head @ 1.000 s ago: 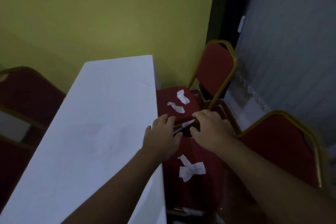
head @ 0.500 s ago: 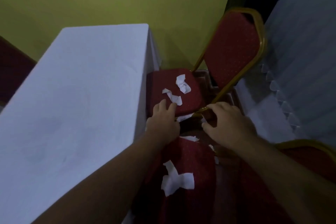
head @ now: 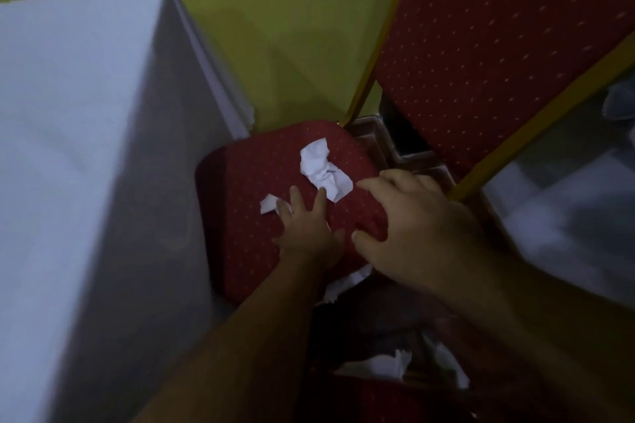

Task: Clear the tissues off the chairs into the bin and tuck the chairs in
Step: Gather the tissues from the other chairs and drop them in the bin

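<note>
Fingers (head: pixel 321 197) of the left hand (head: pixel 305 233) are spread flat over the seat, tips landing on the paper, nothing pinched yet! The right hand (head: pixel 412 233) hovers splayed and empty at three o'clock of the left, thumb curled toward the seat's front edge. A second ago both hands were back at the gap between the two seats; now the view has swung in close and they are right over the red padded chair with gold-coloured frame (head: pixel 261 203), so the pickup here looks about to start.

Count the paper on this seat: two pieces. A large crumpled white tissue (head: pixel 323 170) lies at twelve o'clock of the left hand, its lower end touching the fingertips. A smaller white scrap (head: pixel 268 204) sits at ten o'clock, partly under the fingers.

More white shows lower down: one torn tissue strip (head: pixel 343 285) at the seat's front edge at six o'clock, and two or so blurred tissue pieces (head: pixel 378 366) near the bottom; I cannot tell what they rest on.

One chair is in full view, its backrest rising at one o'clock. A white-clothed desk (head: pixel 68 148) fills nine o'clock, just beside the seat. No bin is visible, so every tissue is uncollected and the chair is untucked; the task looks barely begun.
</note>
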`<action>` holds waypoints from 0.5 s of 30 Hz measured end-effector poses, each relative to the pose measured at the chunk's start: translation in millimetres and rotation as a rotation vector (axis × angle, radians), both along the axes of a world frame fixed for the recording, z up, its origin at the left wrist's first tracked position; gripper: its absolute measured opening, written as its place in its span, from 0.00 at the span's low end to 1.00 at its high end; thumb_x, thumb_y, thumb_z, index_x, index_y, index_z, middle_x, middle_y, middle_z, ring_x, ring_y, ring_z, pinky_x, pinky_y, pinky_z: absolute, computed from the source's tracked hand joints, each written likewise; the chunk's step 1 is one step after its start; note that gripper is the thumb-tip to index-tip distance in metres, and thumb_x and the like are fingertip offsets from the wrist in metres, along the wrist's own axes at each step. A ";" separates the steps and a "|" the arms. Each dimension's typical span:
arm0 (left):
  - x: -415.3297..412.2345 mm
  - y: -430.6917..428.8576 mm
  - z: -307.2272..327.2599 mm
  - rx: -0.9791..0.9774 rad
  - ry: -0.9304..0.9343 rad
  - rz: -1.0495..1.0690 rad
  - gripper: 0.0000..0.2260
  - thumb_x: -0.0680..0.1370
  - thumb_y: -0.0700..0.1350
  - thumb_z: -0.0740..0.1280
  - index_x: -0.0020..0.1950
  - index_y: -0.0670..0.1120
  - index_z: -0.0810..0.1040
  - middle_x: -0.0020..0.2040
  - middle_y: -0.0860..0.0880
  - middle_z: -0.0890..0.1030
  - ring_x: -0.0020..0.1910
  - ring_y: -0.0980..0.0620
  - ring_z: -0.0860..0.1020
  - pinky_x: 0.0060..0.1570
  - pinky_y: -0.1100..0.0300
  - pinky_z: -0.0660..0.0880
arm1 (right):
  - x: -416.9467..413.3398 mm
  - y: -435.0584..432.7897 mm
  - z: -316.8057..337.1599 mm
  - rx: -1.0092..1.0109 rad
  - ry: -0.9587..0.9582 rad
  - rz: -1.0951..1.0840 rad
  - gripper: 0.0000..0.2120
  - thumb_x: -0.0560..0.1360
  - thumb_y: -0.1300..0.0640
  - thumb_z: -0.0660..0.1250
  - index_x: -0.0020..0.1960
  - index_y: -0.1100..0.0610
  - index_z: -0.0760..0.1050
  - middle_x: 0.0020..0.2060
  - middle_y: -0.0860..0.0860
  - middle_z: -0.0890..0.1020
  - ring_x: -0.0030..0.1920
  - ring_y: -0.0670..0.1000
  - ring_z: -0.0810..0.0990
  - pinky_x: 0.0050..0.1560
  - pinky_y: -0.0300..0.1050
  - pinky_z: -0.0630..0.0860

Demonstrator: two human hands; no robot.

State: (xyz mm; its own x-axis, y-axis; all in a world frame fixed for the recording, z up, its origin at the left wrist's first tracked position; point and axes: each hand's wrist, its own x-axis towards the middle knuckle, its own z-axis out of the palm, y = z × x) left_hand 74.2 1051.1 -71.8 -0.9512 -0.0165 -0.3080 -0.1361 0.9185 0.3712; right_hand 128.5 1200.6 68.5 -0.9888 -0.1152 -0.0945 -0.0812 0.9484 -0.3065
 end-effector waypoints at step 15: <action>-84.0 30.0 -82.5 -0.212 0.222 -0.057 0.19 0.77 0.54 0.64 0.68 0.53 0.73 0.72 0.41 0.67 0.67 0.35 0.68 0.64 0.38 0.66 | -13.3 35.6 -101.6 -0.115 -0.025 -0.014 0.31 0.68 0.41 0.71 0.69 0.38 0.68 0.69 0.41 0.69 0.70 0.49 0.62 0.61 0.49 0.66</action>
